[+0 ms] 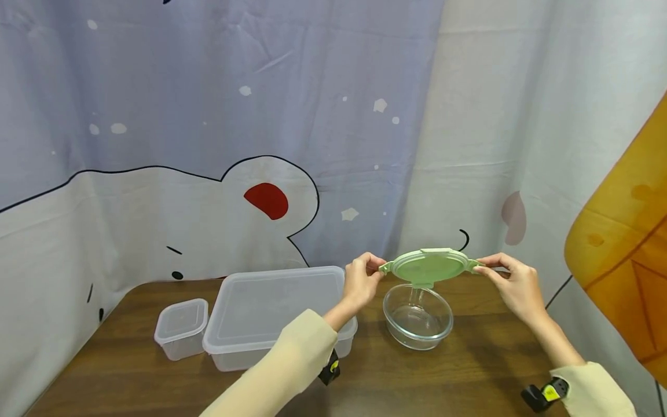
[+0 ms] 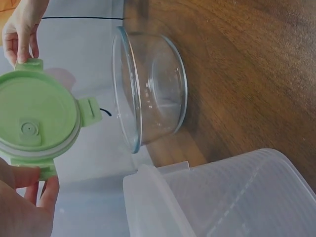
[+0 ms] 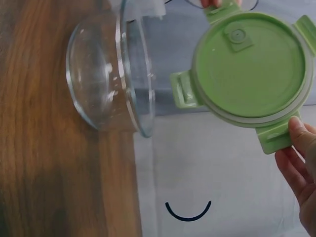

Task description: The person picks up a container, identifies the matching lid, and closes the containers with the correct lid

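A round green lid (image 1: 430,268) with clip tabs is held up in the air, tilted, above the far side of a round glass bowl (image 1: 418,317). My left hand (image 1: 361,282) pinches the tab at its left edge between thumb and fingers. On the opposite edge my right hand (image 1: 513,285) pinches another tab. In both wrist views the lid (image 2: 37,113) shows a small round valve on its face, and a free tab hangs toward the bowl (image 3: 106,74). Lid and bowl are apart. The bowl stands upright on the wooden table.
Left of the bowl stands a large rectangular clear plastic box (image 1: 281,307) with its lid on. A small lidded plastic box (image 1: 182,329) sits beside it. Behind the wooden table (image 1: 406,382) hangs a printed curtain (image 1: 339,145).
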`<move>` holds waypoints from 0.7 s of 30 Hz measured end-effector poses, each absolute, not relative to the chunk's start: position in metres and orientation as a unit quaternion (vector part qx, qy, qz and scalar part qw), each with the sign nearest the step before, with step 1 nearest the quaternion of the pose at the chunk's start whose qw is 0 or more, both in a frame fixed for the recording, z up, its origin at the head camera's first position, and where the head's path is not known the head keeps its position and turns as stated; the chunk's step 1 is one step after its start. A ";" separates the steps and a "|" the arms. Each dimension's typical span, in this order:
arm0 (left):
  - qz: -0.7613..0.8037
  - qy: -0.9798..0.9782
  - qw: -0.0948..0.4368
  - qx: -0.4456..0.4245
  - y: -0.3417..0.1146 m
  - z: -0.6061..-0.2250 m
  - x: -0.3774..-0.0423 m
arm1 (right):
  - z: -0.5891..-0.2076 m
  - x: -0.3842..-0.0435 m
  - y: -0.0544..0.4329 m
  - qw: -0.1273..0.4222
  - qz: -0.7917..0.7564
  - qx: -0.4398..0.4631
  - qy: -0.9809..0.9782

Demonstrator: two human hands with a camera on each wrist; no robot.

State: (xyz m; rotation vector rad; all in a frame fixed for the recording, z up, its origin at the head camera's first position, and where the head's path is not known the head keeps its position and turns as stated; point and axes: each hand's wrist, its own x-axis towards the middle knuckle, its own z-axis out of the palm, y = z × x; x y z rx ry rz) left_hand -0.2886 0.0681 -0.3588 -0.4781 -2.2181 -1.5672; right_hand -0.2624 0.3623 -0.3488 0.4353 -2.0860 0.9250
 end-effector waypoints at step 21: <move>-0.461 -0.820 0.245 -0.236 0.067 -0.374 -0.293 | -0.388 -0.287 0.360 0.447 0.359 0.175 -0.800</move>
